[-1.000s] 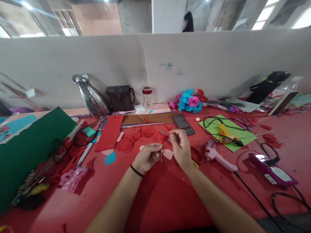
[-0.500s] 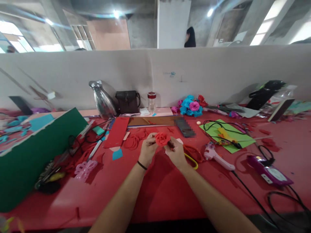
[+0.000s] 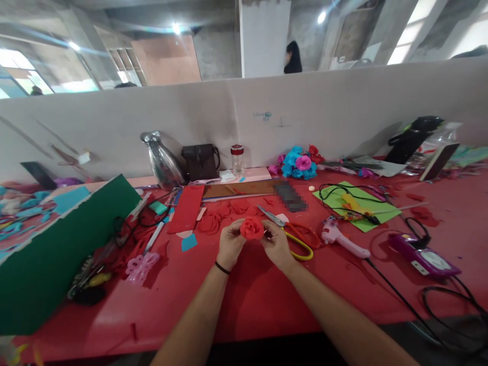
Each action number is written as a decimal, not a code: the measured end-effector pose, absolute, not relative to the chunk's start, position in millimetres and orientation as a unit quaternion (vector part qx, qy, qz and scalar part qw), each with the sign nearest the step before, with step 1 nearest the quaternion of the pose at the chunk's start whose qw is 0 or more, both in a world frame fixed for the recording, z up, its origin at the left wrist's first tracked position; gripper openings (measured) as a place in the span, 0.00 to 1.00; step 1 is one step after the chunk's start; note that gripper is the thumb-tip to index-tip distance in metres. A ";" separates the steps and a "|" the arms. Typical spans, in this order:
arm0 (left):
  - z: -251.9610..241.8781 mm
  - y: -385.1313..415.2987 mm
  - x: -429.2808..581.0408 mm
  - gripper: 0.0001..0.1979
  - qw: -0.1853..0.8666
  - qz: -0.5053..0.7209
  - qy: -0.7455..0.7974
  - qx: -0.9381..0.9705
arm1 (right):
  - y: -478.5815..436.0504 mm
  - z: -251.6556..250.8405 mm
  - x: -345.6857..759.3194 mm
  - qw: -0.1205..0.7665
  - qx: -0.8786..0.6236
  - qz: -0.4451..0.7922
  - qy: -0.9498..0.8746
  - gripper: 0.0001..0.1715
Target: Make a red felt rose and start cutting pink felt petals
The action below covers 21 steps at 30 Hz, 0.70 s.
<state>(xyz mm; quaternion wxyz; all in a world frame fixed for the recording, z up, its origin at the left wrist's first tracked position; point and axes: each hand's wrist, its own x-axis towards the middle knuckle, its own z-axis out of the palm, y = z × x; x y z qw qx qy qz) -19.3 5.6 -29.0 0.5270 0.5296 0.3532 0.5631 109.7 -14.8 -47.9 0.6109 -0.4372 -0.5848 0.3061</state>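
A red paper rose [image 3: 252,229] is held above the red tabletop [image 3: 244,305], its petals facing up toward me. My left hand [image 3: 231,245] pinches its left edge; a dark band circles that wrist. On the opposite edge, the fingers of my right hand [image 3: 277,246] close on the petals. The underside of the flower is hidden. Just past my right hand lie scissors [image 3: 299,249] with red and yellow handles, blades pointing away to the left. Cut red petals [image 3: 210,222] are scattered beyond my left hand.
A pink glue gun [image 3: 345,241] lies to the right, its cord trailing off the front edge. Farther right sits a purple power box [image 3: 423,256]. A green board [image 3: 64,259] stands at left. A metal jug [image 3: 163,161] and a bunch of paper flowers [image 3: 299,162] stand along the back.
Both hands have come slightly nearer with the rose, which now faces up more squarely. The scissors' blades have come into sight behind it. The whole view has tilted a little.
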 end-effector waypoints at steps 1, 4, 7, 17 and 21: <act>-28.5 5.8 -19.6 0.10 0.530 0.563 0.356 0.525 | -14.9 -47.4 110.5 0.608 -0.439 0.310 -0.585 0.04; -29.0 5.6 -19.6 0.11 0.541 0.570 0.357 0.505 | -15.7 -45.4 111.8 0.600 -0.445 0.327 -0.579 0.04; -30.3 4.6 -18.5 0.11 0.568 0.561 0.371 0.474 | -17.3 -43.3 109.7 0.596 -0.453 0.352 -0.561 0.03; -26.3 6.3 -22.4 0.14 0.745 0.482 0.326 0.328 | -20.5 -33.7 106.2 0.573 -0.463 0.496 -0.459 0.12; -28.4 7.1 -22.2 0.14 0.745 0.478 0.333 0.326 | -20.5 -32.8 107.4 0.569 -0.456 0.523 -0.441 0.12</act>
